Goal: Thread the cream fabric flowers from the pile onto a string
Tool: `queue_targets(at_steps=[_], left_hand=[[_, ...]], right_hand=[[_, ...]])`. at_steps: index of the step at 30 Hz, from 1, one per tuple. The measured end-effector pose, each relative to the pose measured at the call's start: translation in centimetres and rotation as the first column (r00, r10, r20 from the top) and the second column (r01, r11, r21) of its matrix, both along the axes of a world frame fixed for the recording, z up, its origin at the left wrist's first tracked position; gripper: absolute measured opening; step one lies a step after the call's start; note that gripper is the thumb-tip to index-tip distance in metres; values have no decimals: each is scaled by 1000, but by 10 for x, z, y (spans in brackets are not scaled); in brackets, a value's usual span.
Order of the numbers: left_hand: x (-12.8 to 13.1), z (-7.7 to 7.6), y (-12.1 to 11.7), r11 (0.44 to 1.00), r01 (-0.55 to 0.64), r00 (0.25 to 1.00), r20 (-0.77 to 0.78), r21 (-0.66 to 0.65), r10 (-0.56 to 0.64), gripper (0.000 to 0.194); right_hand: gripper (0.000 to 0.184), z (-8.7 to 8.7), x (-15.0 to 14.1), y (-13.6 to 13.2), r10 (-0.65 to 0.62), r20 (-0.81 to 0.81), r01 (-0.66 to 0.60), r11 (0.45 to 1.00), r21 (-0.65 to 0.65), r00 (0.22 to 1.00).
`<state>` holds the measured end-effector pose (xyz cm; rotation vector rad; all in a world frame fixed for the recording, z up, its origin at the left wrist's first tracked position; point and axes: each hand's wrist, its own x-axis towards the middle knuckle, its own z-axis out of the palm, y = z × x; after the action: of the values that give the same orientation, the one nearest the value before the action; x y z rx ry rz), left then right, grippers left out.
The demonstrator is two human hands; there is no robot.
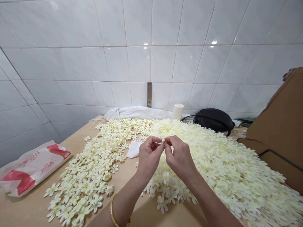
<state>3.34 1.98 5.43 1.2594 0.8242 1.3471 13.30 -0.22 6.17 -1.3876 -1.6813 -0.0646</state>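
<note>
My left hand [150, 154] and my right hand [178, 154] meet at the fingertips above the table, both closed in a pinch. Between them is a small pale yellow-white flower [163, 141], mostly covered by the fingers. Under and to the right of my hands spreads a large heap of cream artificial flowers [232, 170] with yellowish centres. A thinner band of similar loose flowers [87, 179] lies to the left. Beside my left hand is a white piece of paper [133, 149], flat on the tabletop.
A white and red tissue pack [35, 168] lies at the table's left edge. At the back stand a white cylinder [177, 111], perhaps a thread spool, and a black rounded case [213, 120]. White plastic sheeting [139, 112] runs along the tiled wall. A cardboard box [276, 126] borders the right.
</note>
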Motion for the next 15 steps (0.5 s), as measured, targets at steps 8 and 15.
queue_targets(at_steps=[8, 15], left_hand=[[-1, -2, 1, 990, -37, 990, -128, 137, 55, 2], [-5, 5, 0, 972, 57, 968, -250, 227, 2, 5]], right_hand=[[14, 0, 3, 2, -12, 88, 12, 1000, 6, 996], [5, 7, 16, 4, 92, -441, -244, 922, -302, 893]])
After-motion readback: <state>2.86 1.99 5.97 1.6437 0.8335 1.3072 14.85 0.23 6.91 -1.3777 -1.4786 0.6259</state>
